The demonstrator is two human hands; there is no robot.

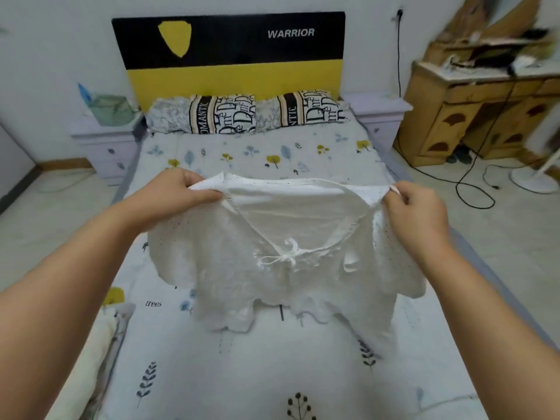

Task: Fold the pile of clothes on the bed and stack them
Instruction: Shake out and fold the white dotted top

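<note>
White top [272, 253]: held up over the middle of the bed [257, 368], spread between both hands at its far upper edge. Neckline opens toward the viewer, a small tie bow at its near centre. Scalloped lower hem hangs loose, its near edge just above or brushing the sheet; contact cannot be told. Fine dark dots along both shoulder areas.

Left hand [178, 192]: fingers curled round the left shoulder edge of the top, thumb on the upper side, gripping the cloth.

Right hand [418, 207]: fingers [397, 189] pinch the right shoulder edge, a small fold of cloth sticking up between them.

Bed: sheet printed with leaves and trees, bare on the near side below the hem and on the far side between the top and the pillows. Left and right edges of the mattress run close past the forearms.

Folded pale cloth [91, 359]: lies at the near left edge of the bed, beside the left forearm.

Two patterned pillows [245, 113]: side by side at the far end, against the black and yellow headboard [230, 53].

Bedside cabinets [103, 144]: one at each far corner of the bed.

Wooden dresser [472, 110]: far right, cluttered worktop, black cable [472, 189] trailing over the floor beside it.
</note>
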